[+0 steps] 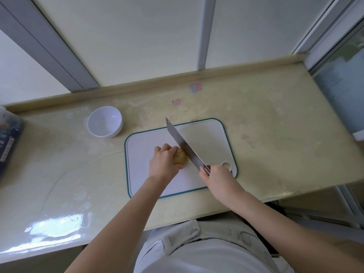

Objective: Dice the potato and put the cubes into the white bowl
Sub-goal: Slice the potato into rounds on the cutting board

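Potato: whole by the look, brown skin, lying on cutting board, about 8 o'clock off board centre.

Left hand: on potato from its 9 o'clock side. Fingers curled over the top, thumb tucked at the 6 o'clock edge, gripping and pinning it to the board. Covers roughly the left half of it.

Right hand: at 4 o'clock from potato, fingers wrapped tight round the knife handle. Handle almost fully hidden in the fist, only a dark stub showing.

Knife: broad cleaver-type blade, running from the fist toward 11 o'clock, tip past the board's 12 o'clock edge in view. Blade against potato's 3 o'clock end; just touching or biting in, cannot tell.

White bowl: upright on counter, 10 o'clock from board, near it but apart.

Board: white, teal rim, hang hole at its 4 o'clock corner, just beside right hand.

Rest: beige glossy counter, glare patch at 7 o'clock. Coloured marks at 12 o'clock from board. Dark blue pack at 9 o'clock edge of view.
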Available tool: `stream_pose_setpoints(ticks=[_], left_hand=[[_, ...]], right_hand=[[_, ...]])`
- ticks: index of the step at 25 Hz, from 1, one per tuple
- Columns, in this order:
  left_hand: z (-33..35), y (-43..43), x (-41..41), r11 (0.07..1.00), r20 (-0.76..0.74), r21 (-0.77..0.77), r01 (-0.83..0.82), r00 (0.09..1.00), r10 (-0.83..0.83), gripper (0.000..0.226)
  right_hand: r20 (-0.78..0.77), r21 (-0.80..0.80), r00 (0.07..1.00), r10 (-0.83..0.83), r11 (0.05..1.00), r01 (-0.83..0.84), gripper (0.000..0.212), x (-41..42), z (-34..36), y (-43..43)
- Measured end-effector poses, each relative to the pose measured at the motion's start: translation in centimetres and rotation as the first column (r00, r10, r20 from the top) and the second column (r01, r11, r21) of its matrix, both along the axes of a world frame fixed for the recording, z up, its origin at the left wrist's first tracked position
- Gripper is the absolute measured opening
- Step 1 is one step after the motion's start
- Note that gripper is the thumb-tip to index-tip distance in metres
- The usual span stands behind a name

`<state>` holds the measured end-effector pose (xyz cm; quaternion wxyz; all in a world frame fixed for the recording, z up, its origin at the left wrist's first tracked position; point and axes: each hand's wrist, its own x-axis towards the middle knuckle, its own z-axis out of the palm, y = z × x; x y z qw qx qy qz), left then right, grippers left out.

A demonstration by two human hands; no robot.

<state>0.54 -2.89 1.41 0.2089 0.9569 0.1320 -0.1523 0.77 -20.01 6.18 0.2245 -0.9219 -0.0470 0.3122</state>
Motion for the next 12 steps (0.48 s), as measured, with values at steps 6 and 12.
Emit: stream_pose_setpoints(ticks=[6, 12], left_hand=[[0.0, -0.3, -0.2, 0.998, 0.017, 0.049, 0.044, 0.999, -0.045, 0.046], [0.2, 0.8, 0.3, 0.994, -0.012, -0.086, -0.073, 0.997, 0.072, 0.052]], right_hand=[[-0.041, 0.047, 0.999, -0.031, 0.998, 0.033, 0.046, 1.6, -0.5, 1.6], [-0.016, 0.062, 0.995, 0.096, 0.994, -0.095, 0.038, 1.1, -0.1, 0.5]])
